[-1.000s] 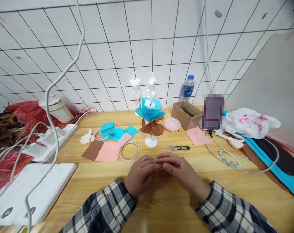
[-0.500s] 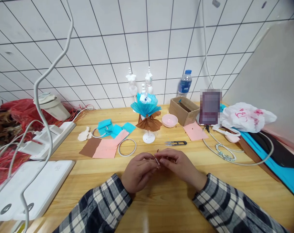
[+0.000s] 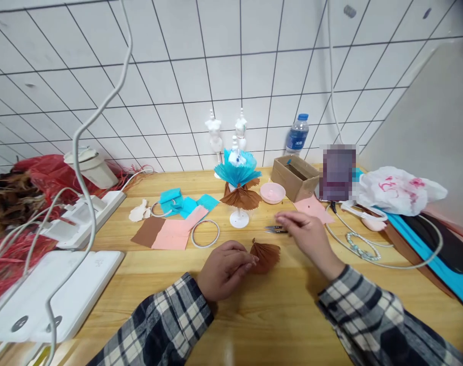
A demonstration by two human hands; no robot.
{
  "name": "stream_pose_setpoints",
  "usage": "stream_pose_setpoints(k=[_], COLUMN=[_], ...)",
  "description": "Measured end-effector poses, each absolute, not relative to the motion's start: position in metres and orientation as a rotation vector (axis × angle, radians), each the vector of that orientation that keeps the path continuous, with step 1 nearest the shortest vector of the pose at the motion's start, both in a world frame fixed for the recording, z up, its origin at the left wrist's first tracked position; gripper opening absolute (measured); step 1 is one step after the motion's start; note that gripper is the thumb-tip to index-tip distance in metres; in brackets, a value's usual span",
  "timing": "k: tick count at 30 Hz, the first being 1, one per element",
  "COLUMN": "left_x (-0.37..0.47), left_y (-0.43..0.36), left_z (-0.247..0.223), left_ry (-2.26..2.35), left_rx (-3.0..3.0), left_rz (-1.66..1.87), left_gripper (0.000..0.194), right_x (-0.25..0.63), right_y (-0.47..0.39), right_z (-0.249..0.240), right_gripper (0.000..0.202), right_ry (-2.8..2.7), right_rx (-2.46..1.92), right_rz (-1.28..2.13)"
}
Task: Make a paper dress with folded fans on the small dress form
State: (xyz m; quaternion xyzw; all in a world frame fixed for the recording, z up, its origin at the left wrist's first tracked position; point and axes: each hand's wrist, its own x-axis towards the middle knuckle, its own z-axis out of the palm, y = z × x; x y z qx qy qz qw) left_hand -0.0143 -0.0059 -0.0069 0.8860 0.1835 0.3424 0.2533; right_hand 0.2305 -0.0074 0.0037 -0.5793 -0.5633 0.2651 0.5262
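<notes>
My left hand (image 3: pixel 227 269) is closed, its fingertips pinching the side of a brown pleated paper fan (image 3: pixel 268 255) low over the table. My right hand (image 3: pixel 310 239) is closed, thumb and fingers pressed together; whatever is between them is too small to make out. Its fingers cover the handle end of the thread snips (image 3: pixel 272 230). Behind the hands stands a small white dress form (image 3: pixel 239 218) wearing a turquoise pleated paper piece (image 3: pixel 237 170) above brown pleated paper (image 3: pixel 241 197).
Two bare white dress forms (image 3: pixel 214 133) stand by the tiled wall. A pink bowl (image 3: pixel 272 193), cardboard box (image 3: pixel 295 178) and water bottle (image 3: pixel 297 134) are at back right. Pink paper (image 3: pixel 172 234), turquoise paper (image 3: pixel 189 206) and a metal ring (image 3: pixel 205 234) lie left; a power strip (image 3: pixel 82 218) is farther left.
My hands have parted. The right one has moved away to the right and forward, over the snips. The brown fan, mostly hidden before, now shows at my left fingertips. The view has shifted slightly.
</notes>
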Motion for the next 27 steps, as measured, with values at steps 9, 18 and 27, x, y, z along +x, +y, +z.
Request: stream_pose_setpoints(k=[9,18,27], left_x=[-0.015,-0.014,-0.013], left_y=[-0.002,-0.003,-0.009], left_z=[-0.011,-0.008,-0.003], left_ry=[0.544,0.538,0.396], left_rx=[2.473,2.523,2.574], left_rz=[0.915,0.962,1.107], left_gripper=[0.016,0.016,0.031], right_x=[0.313,0.300,0.199], right_y=[0.088,0.049,-0.053], right_z=[0.049,0.028,-0.004], right_gripper=[0.036,0.036,0.029], right_ry=[-1.530,-1.271,-1.497], right_rx=[-1.792,-1.749,-1.139], right_rz=[-0.373,-0.328,1.088])
